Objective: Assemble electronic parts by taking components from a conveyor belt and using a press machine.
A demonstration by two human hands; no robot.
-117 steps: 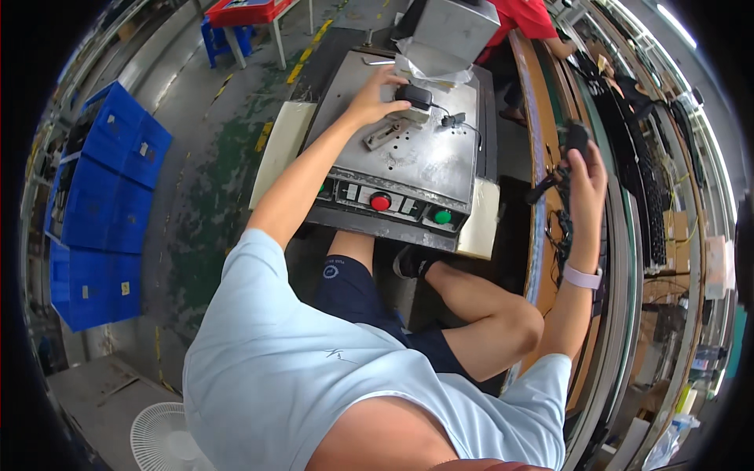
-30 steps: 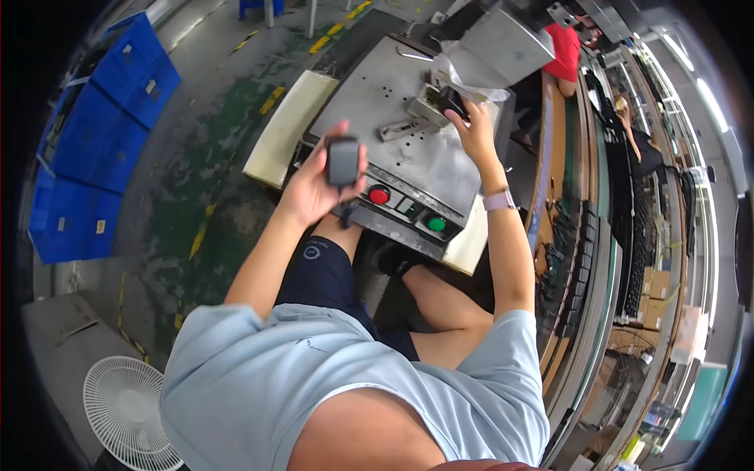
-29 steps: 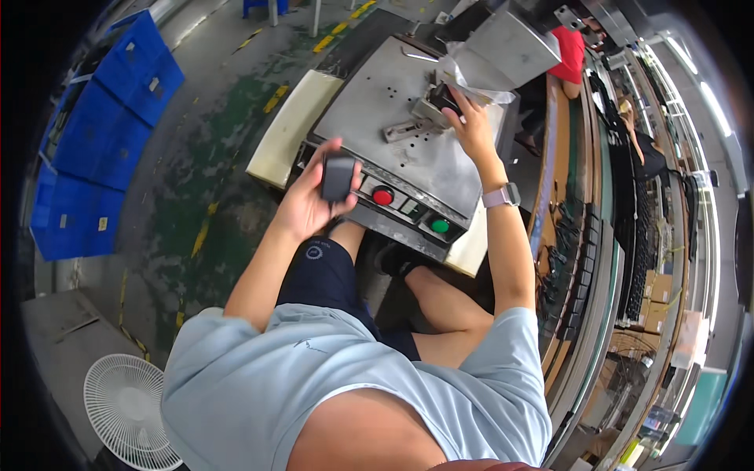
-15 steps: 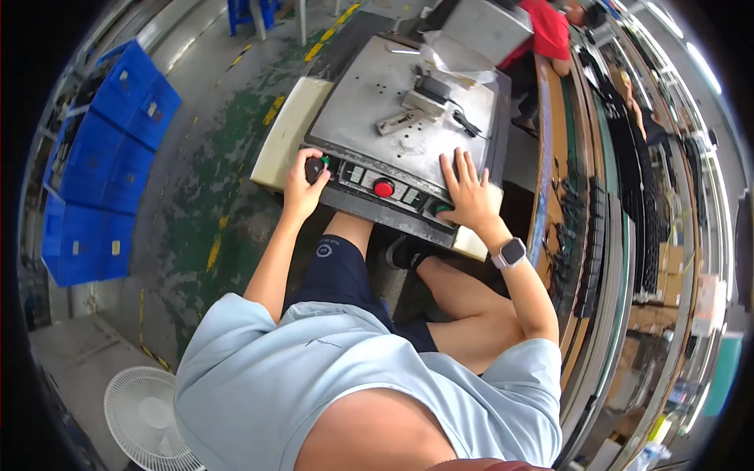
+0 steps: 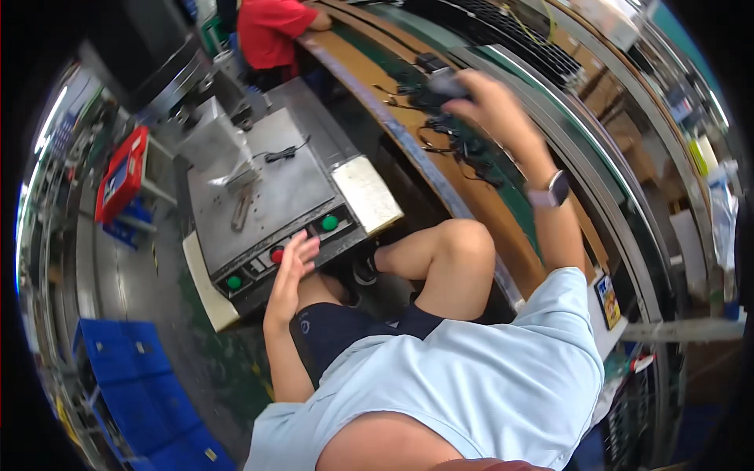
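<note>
My left hand [image 5: 292, 271] is raised in front of the machine's control panel, beside a red button [image 5: 277, 254]. Its fingers are stretched out and hold nothing. Off to the right, my right hand [image 5: 499, 118] reaches over the conveyor line and is blurred by motion. Between its thumb and fingers is a dark, smeared block that looks like a black power adapter [image 5: 446, 85]. More black adapters with cords [image 5: 459, 141] lie along the line. On the machine's metal plate [image 5: 290, 188] are a slotted metal bar [image 5: 242, 208] and a coiled black cord [image 5: 281, 154].
Green buttons [image 5: 330, 223] sit at both ends of the panel. Over the plate's far part stands a shiny metal block [image 5: 216, 141]. A person in a red shirt [image 5: 271, 31] is beyond the machine. Blue bins [image 5: 129, 353] stand at lower left, and a red-framed stand [image 5: 124, 174] at left.
My view has swung to the right. Both hands have left the machine's end buttons: the left has drawn back with fingers spread, the right has gone out over the conveyor line to the adapters.
</note>
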